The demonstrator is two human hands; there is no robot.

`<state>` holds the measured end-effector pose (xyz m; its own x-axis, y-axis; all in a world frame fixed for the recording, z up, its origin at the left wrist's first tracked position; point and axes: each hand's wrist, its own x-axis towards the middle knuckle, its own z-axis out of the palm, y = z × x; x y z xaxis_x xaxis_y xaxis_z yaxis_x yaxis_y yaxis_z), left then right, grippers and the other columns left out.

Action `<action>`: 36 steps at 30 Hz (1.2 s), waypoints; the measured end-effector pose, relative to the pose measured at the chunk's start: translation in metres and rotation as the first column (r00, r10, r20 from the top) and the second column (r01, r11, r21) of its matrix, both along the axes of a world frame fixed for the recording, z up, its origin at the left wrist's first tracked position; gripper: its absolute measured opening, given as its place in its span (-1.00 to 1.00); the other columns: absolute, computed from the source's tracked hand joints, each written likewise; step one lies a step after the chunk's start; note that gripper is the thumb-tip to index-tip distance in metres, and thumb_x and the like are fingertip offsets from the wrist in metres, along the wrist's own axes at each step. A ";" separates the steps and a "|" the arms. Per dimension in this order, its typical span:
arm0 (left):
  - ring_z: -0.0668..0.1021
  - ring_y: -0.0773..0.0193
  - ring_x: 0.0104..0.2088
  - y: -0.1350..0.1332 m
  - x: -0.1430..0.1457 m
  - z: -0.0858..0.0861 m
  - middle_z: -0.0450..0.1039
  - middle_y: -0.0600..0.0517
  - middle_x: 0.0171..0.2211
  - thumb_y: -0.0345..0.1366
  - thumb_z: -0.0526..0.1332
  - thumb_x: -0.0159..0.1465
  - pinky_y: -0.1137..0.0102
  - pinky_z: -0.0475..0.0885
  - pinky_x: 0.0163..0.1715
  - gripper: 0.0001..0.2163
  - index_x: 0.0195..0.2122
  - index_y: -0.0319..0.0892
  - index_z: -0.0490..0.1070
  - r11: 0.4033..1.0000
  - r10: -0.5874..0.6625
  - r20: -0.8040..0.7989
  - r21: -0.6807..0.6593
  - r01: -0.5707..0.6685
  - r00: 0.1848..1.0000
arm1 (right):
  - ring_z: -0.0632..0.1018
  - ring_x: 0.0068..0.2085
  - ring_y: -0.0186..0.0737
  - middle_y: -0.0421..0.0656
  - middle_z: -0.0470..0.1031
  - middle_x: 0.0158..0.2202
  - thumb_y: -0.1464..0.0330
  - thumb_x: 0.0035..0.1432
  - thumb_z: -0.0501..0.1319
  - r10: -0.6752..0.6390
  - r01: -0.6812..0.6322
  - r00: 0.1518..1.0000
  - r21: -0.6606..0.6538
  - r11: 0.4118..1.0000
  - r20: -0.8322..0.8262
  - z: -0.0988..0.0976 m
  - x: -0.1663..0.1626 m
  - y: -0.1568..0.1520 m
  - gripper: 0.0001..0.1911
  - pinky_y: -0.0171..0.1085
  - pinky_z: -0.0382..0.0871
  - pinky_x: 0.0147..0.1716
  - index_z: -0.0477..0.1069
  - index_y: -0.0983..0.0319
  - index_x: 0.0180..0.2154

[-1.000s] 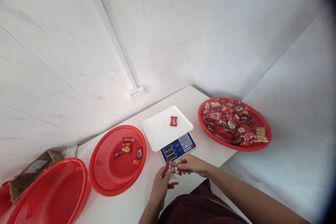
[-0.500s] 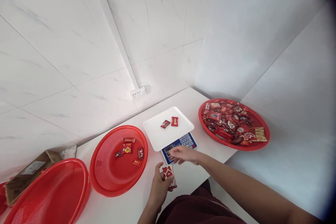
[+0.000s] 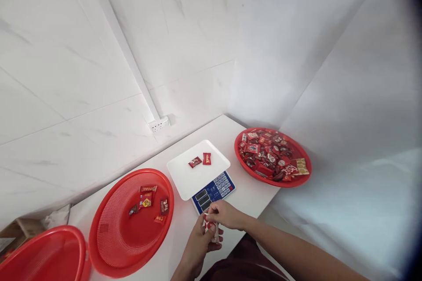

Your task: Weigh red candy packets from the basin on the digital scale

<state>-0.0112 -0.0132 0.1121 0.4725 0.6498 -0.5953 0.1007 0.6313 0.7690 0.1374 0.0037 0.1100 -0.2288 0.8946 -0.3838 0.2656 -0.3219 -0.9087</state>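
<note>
My left hand (image 3: 197, 246) is closed around a few red and white candy packets (image 3: 211, 230) just in front of the scale's blue keypad (image 3: 213, 187). My right hand (image 3: 226, 214) pinches the top packet of that stack. Two red candies (image 3: 199, 160) lie on the scale's white pan (image 3: 187, 175). Left of the scale, a red mesh basket (image 3: 112, 237) holds several wrapped candies. A round red tray (image 3: 260, 173) heaped with red sweets sits to the right, near the wall corner.
Another red mesh basket (image 3: 42, 257) lies at the far left, with a cardboard box (image 3: 13, 230) behind it. A white wall socket (image 3: 158, 123) sits above the counter. The white counter's edge runs just right of my right arm.
My right hand put a second candy on the scale pan, then drew back to the packets in my left hand. The view has shifted so everything sits further left.
</note>
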 end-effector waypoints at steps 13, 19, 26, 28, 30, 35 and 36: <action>0.55 0.20 -0.40 0.012 0.016 -0.038 0.53 -0.09 -0.41 -0.03 0.42 -0.26 0.37 0.40 -0.35 -0.43 -0.26 -0.22 0.35 0.969 0.221 -0.108 -0.091 -0.231 0.969 | 0.36 0.02 -0.07 0.04 0.36 0.00 0.37 0.13 0.06 -0.552 0.395 0.417 0.403 0.826 0.722 -0.025 0.220 -0.027 -0.66 -0.17 0.20 -0.02 0.37 0.29 -0.05; 0.55 0.22 -0.44 0.014 0.036 -0.035 0.53 -0.10 -0.42 -0.01 0.41 -0.24 0.37 0.41 -0.39 -0.42 -0.24 -0.23 0.36 0.956 0.258 -0.123 -0.108 -0.272 0.958 | 0.43 -0.02 -0.01 0.12 0.40 -0.04 0.29 0.18 0.02 -0.479 0.593 0.321 0.221 0.775 0.817 -0.030 0.305 -0.036 -0.54 -0.16 0.25 -0.10 0.21 0.34 0.08; 0.54 0.26 -0.47 0.015 0.063 -0.023 0.53 -0.06 -0.45 -0.02 0.41 -0.24 0.40 0.39 -0.41 -0.43 -0.25 -0.22 0.35 0.958 0.259 -0.113 -0.096 -0.270 0.959 | 0.36 0.06 0.14 0.21 0.16 0.15 0.03 0.11 0.04 -0.387 0.544 0.468 0.086 0.835 0.794 -0.047 0.277 -0.007 -0.27 -0.09 0.23 -0.09 0.04 0.29 0.21; 0.54 0.26 -0.46 0.015 0.068 -0.020 0.53 -0.06 -0.45 -0.01 0.41 -0.24 0.40 0.39 -0.40 -0.42 -0.23 -0.23 0.35 0.958 0.259 -0.115 -0.099 -0.270 0.959 | 0.32 0.09 0.16 0.21 0.03 0.21 0.01 0.02 0.14 -0.374 0.520 0.515 0.066 0.852 0.772 -0.050 0.266 0.001 -0.13 -0.08 0.21 -0.09 -0.12 0.21 0.26; 0.53 0.27 -0.45 0.014 0.073 -0.019 0.54 -0.06 -0.44 -0.01 0.40 -0.24 0.40 0.39 -0.39 -0.42 -0.23 -0.22 0.35 0.958 0.257 -0.119 -0.101 -0.270 0.959 | 0.36 0.05 0.12 0.18 -0.02 0.22 0.14 -0.08 0.28 -0.401 0.510 0.543 0.090 0.856 0.738 -0.053 0.260 0.007 -0.04 -0.11 0.23 -0.11 -0.17 0.14 0.27; 0.52 0.29 -0.47 0.014 0.079 -0.022 0.53 -0.04 -0.45 -0.01 0.40 -0.23 0.41 0.37 -0.40 -0.45 -0.26 -0.21 0.35 0.959 0.257 -0.123 -0.095 -0.269 0.959 | 0.50 -0.21 -0.13 -0.02 0.44 -0.14 0.42 -0.05 0.21 -0.610 0.621 0.528 0.222 0.752 0.591 -0.053 0.274 0.019 -0.34 -0.25 0.28 -0.24 0.16 0.22 0.14; 0.52 0.29 -0.47 0.015 0.079 -0.023 0.52 -0.04 -0.45 -0.02 0.40 -0.23 0.40 0.37 -0.40 -0.45 -0.26 -0.20 0.35 0.958 0.260 -0.128 -0.092 -0.272 0.957 | 0.50 -0.24 -0.15 -0.07 0.48 -0.22 0.39 -0.01 0.17 -0.632 0.635 0.522 0.234 0.736 0.573 -0.050 0.280 0.022 -0.42 -0.27 0.29 -0.26 0.20 0.23 0.10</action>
<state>0.0679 0.0017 0.0896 0.2169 0.6719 -0.7082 0.0001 0.7254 0.6883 0.4174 0.0255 0.0598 0.6674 0.7104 -0.2233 0.4520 -0.6248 -0.6366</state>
